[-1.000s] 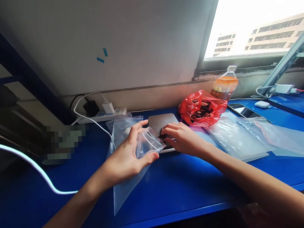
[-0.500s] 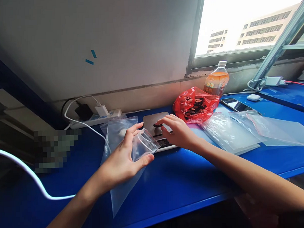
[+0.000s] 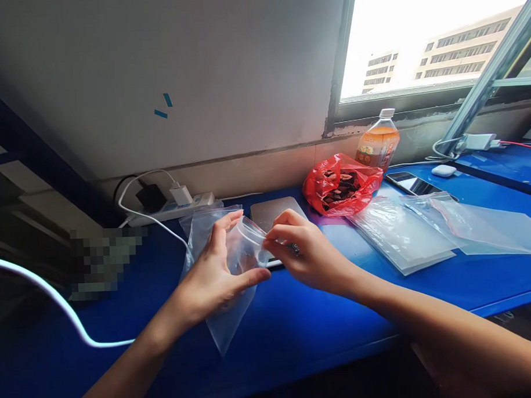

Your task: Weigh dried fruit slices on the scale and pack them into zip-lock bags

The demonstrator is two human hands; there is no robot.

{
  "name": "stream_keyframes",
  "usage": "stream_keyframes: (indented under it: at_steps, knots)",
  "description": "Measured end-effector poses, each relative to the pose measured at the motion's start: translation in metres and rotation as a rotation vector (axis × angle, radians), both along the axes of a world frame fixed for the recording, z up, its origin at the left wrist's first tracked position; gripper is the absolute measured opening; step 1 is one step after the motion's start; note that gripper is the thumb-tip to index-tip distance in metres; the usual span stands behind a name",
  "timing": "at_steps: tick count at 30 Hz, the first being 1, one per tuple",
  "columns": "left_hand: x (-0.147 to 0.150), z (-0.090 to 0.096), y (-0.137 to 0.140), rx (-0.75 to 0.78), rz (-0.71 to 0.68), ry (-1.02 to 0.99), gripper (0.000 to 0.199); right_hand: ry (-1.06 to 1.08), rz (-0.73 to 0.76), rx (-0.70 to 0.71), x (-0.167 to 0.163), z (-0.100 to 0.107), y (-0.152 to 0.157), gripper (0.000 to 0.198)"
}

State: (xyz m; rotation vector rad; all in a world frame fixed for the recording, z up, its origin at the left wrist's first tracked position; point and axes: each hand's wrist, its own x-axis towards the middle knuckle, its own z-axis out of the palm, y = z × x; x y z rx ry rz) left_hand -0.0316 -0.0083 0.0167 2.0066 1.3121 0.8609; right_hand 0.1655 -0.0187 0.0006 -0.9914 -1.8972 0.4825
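The left hand (image 3: 209, 276) held a small clear bag (image 3: 246, 246) between thumb and fingers; the right hand (image 3: 306, 250) was at its mouth, fingertips bunched, their grip unclear, partly hiding the scale (image 3: 274, 208) behind.

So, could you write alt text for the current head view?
Left hand holding a clear bag, right hand at its mouth, near a scale on a blue table. Farther right: red bag of dark pieces, bottle.

The rectangular, grey-framed glass window (image 3: 421, 42) admits overexposed daylight, with glare on the smooth blue tabletop (image 3: 304, 319) below it and deep shadow far left of it.
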Motion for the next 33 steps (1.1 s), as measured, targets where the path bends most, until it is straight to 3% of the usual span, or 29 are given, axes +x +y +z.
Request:
stream_keyframes:
  at_steps: [2, 6, 11, 15, 20, 27, 33]
  knots:
    - [-0.001, 0.003, 0.003, -0.089, 0.024, -0.168, 0.086, 0.041, -0.019, -0.064, 0.005, 0.001, 0.005, 0.014]
    - [-0.002, 0.008, 0.013, -0.262, 0.205, -0.519, 0.054, 0.126, -0.06, -0.295, 0.013, 0.004, 0.015, 0.019]
    - [-0.002, 0.008, 0.02, -0.372, 0.239, -0.67, 0.041, 0.34, -0.003, -0.482, 0.011, 0.003, 0.019, 0.019]
    - [-0.001, 0.005, 0.017, -0.304, 0.226, -0.744, 0.03, 0.421, -0.065, -0.378, 0.008, -0.001, 0.021, 0.016]
    - [0.002, 0.003, 0.011, -0.49, 0.054, -0.502, 0.044, 0.536, -0.132, -0.276, 0.008, -0.008, 0.028, 0.015]
    - [0.003, 0.0, 0.014, -0.433, -0.019, -0.442, 0.042, 0.614, -0.221, -0.169, 0.012, -0.003, 0.029, 0.014]
    - [-0.005, 0.005, 0.014, -0.375, -0.012, -0.544, 0.032, 0.55, -0.057, -0.274, 0.014, -0.002, 0.028, 0.017]
